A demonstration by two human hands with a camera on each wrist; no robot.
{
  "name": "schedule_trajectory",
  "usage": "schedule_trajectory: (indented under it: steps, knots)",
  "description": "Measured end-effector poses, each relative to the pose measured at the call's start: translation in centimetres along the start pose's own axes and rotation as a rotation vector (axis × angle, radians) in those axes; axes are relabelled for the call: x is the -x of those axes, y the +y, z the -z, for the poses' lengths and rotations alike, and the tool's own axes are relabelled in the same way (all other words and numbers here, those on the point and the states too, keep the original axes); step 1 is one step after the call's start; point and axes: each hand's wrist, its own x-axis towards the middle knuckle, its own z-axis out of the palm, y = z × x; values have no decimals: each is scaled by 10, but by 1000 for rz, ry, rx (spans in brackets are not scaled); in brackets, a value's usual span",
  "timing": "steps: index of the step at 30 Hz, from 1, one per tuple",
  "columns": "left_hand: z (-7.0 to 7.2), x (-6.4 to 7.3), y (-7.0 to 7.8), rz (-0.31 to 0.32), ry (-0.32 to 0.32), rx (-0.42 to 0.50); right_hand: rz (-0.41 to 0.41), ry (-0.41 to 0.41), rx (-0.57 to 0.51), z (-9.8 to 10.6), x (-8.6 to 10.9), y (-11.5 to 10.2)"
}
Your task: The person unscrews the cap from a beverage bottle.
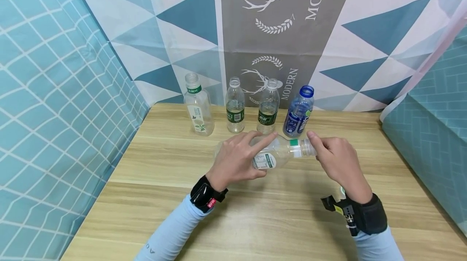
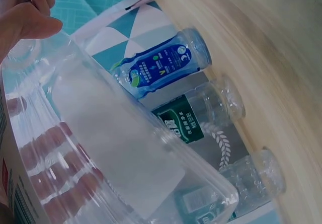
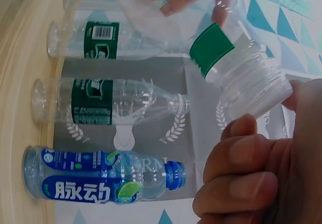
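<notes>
A large clear plastic bottle lies sideways above the table, its neck to the right. My left hand grips its body; in the left wrist view the fingers show through the clear plastic. The bottle carries a white label and a green neck band. At the neck's end, my right hand pinches the ribbed mouth between thumb and curled forefinger. Whether a cap is on the mouth is hard to tell.
Behind the hands stand a square clear bottle, two small green-labelled bottles and a blue bottle, all upright and uncapped, in a row on the wooden table. A patterned cloth hangs close behind them.
</notes>
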Motion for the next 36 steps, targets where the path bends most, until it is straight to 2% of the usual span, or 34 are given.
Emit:
schedule_trajectory:
  steps: [3,6,14,19,22,26,31,36]
  knots:
    - [0,1,1,2,-7,2,-25,-37,-22,2,0,-1]
    - [0,1,2,9,-13,13,0,-37,-27,2,1,-1]
    - [0,1,1,60,-72,127,207,-78,53,13,5,1]
    - [0,1,2,71,-89,133,254,-75,4,20,7,2]
    - [0,1,3,72,-93,125,224,-55,-59,19,7,1]
    - [2,0,4,53,-70,96,142,-29,-129,15,7,-2]
    - [4,0,5,30,-19,57,50,-27,-89,13,5,-4]
    - [4,-1,7,31,-4,64,-23,-73,-42,14,4,-4]
